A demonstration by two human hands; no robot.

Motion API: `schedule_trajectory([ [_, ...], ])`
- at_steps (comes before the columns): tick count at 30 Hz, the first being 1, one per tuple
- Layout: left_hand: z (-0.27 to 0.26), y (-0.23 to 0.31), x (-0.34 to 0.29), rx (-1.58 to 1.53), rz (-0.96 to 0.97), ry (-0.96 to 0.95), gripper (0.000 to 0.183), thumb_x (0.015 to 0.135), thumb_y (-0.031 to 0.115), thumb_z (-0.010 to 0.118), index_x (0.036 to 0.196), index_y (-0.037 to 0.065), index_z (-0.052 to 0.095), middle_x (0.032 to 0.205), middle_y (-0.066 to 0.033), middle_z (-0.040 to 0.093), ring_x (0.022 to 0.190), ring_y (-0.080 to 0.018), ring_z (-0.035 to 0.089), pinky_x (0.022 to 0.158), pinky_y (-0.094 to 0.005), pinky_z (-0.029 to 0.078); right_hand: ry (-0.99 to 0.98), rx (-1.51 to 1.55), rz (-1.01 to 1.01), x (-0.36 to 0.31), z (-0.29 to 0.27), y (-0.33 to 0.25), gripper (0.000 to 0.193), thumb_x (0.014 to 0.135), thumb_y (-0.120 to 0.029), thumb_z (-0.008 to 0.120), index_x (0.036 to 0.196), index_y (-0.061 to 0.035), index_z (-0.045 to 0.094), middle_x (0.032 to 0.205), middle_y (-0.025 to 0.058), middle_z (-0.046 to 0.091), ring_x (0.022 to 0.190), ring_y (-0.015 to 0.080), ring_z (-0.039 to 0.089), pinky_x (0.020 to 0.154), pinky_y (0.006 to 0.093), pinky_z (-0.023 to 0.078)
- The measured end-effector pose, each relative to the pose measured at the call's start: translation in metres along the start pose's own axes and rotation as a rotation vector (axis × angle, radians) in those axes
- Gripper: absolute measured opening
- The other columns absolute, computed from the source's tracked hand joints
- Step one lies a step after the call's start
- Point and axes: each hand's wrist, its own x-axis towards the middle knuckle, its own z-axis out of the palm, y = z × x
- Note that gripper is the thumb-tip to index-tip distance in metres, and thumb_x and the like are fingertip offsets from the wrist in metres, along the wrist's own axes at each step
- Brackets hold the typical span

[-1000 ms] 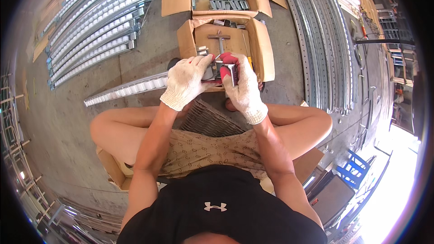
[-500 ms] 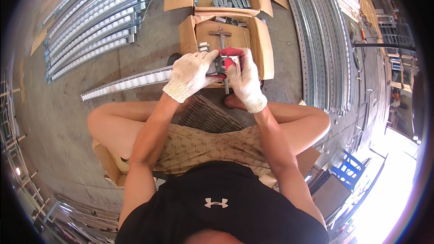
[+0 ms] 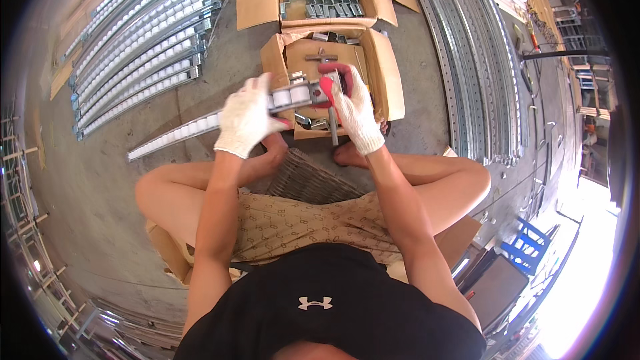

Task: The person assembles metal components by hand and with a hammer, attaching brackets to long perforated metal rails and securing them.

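A long roller track [image 3: 291,96] with white rollers slants from the floor at left up to its end over the near box. My left hand [image 3: 243,117], in a white knit glove, lies over the track, thumb and fingers spread to either side of it; its fingertips are slightly blurred. My right hand [image 3: 357,113], gloved with a red palm side, pinches a small light metal bracket [image 3: 336,83] at the track's end. Whether the bracket is seated on the track is hidden by the fingers. Below lies a T-shaped metal bar [image 3: 333,127], its crosspiece farther back.
The near cardboard box [image 3: 388,80] holds loose brackets; a farther box [image 3: 259,0] holds rows of metal brackets. Finished-looking roller tracks [image 3: 143,60] lie at left, perforated steel rails [image 3: 467,73] at right. A ribbed brown mat [image 3: 310,177] lies between my legs.
My left hand has slid left, away from the track's end, and its fingers have spread. The right hand stays at the end with the bracket.
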Motion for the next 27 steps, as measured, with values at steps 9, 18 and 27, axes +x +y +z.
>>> schedule_trajectory([
  [9, 0.054, -0.079, 0.039, 0.124, -0.084, 0.215, 0.050, 0.072, 0.025, 0.086, 0.116, 0.012, 0.068, 0.108, -0.0102, 0.074, 0.108, -0.0312, 0.070, 0.091, -0.0447, 0.054, 0.194, -0.910, 0.422, 0.058, -0.042, 0.189, 0.062, 0.098, -0.044, 0.064, 0.134, 0.0065, 0.056, 0.122, 0.0361, 0.068, 0.119, 0.0500, 0.066, 0.104, 0.0532, 0.052],
  [18, 0.077, -0.083, 0.060, 0.109, -0.092, 0.190, 0.046, 0.073, 0.022, 0.083, 0.116, 0.013, 0.068, 0.108, -0.0113, 0.075, 0.106, -0.0314, 0.071, 0.091, -0.0457, 0.054, 0.497, -0.085, 0.306, 0.003, -0.087, 0.058, 0.034, 0.110, -0.026, 0.050, 0.129, -0.0039, 0.068, 0.077, 0.0011, 0.059, 0.052, 0.0104, 0.051, 0.048, 0.0289, 0.047],
  [27, 0.080, -0.078, 0.061, 0.113, -0.095, 0.189, 0.044, 0.074, 0.020, 0.082, 0.115, 0.010, 0.067, 0.110, -0.0132, 0.074, 0.108, -0.0331, 0.070, 0.093, -0.0464, 0.054, 0.408, 0.108, 0.160, -0.076, -0.035, 0.000, 0.041, 0.113, -0.037, 0.048, 0.120, -0.0003, 0.064, 0.069, -0.0050, 0.047, 0.048, 0.0055, 0.040, 0.041, 0.0236, 0.033],
])
